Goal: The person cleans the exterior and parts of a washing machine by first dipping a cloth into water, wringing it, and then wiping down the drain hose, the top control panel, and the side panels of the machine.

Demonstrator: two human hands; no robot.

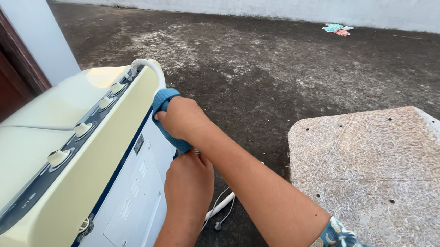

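Right hand [181,118] closed on blue cloth [163,103], pressing it against rear edge of washer [43,177], near top corner. Left hand [189,184] flat against washer back panel [135,205] below cloth; fingers hidden, grip cannot tell.

Judgement: wipe best done with firm even pressure along edge, left hand bracing the machine, cloth kept folded, away from cord [219,207].

Count: cloths in hand, one; knobs [82,129] on control strip, four visible; washers, one; perforated board [383,178] at right, one; rag bundle [337,28] by far wall, one.

Right hand [181,118] presses a blue cloth [163,103] against the cream washing machine's [43,177] back edge; left hand [189,181] rests just below.
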